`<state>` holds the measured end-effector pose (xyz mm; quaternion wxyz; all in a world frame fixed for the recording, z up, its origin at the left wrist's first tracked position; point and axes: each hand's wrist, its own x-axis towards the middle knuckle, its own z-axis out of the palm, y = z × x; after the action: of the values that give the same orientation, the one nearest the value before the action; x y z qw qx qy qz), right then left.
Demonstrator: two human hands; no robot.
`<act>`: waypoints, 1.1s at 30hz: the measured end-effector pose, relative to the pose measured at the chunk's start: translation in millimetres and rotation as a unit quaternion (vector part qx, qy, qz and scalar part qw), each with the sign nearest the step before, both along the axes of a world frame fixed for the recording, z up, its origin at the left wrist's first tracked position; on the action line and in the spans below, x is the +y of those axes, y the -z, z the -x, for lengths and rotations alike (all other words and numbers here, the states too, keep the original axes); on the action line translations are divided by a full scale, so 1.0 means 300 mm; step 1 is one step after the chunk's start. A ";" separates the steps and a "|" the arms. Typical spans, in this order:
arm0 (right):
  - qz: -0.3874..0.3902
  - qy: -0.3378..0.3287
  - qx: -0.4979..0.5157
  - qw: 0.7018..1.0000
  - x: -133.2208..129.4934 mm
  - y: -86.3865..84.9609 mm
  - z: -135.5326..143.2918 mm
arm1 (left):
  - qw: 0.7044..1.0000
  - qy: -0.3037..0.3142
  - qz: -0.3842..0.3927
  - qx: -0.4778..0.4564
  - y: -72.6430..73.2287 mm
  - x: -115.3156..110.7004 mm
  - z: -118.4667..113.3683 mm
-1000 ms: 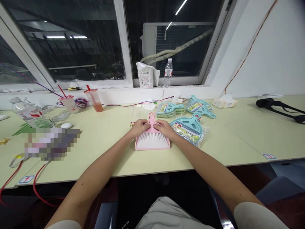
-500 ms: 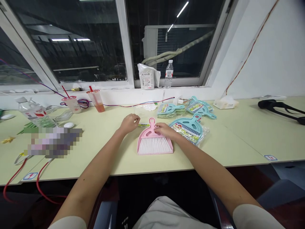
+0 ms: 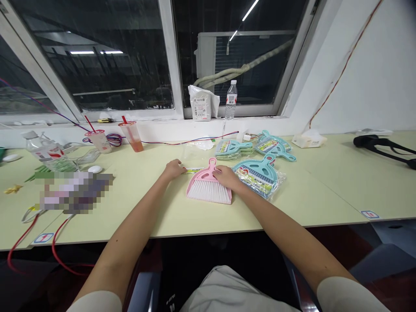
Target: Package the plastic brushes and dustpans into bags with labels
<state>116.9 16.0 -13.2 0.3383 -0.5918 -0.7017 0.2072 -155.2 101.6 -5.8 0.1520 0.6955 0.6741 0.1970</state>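
Note:
A pink dustpan [image 3: 189, 190] with a white-bristled brush [image 3: 208, 191] nested in it lies on the table, its handle pointing away from me. My right hand [image 3: 226, 177] grips the set at its right side, near the base of the handle. Just left of the handle is a yellow-green paper label [image 3: 194, 170], partly behind the dustpan. The fingers of my left hand [image 3: 175, 169] close on the label's left end. To the right, a blue dustpan set [image 3: 256, 173] sits in clear wrapping, with further wrapped blue sets [image 3: 232, 147] behind.
Two drink cups [image 3: 131, 136] with red straws and a plastic bottle [image 3: 48, 152] stand on the left. A white package [image 3: 200, 104] and a water bottle [image 3: 231, 100] are on the sill. A tissue pack [image 3: 308, 139] and a black strap-like object [image 3: 383, 145] lie on the right.
The pink dustpan set has turned slightly and shifted away from me under my right hand. My left hand has come down to the label's left end.

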 end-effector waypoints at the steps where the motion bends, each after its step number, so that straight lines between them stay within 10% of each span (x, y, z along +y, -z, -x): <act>1: -0.007 -0.004 -0.015 1.000 0.000 0.002 0.000 | 1.000 0.003 0.013 -0.020 -0.002 0.007 0.010; 10: -0.007 -0.012 -0.039 0.999 0.012 0.020 -0.010 | 0.967 -0.002 -0.079 -0.242 -0.096 0.001 0.050; 17: 0.036 -0.078 0.122 0.989 0.043 0.037 -0.027 | 0.868 0.237 -0.009 -0.436 -0.289 -0.150 0.011; 21: 0.076 -0.086 0.228 0.967 0.047 0.030 -0.029 | 0.905 0.312 0.096 -0.273 -0.252 -0.252 -0.099; 33: 0.085 -0.032 0.208 0.974 0.051 0.024 -0.035 | 0.941 0.311 0.061 -0.116 -0.156 -0.298 -0.162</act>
<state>127.6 31.4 -20.3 0.4186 -0.5398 -0.6145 0.3947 -106.7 12.3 40.9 0.3253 0.8323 0.4123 0.1776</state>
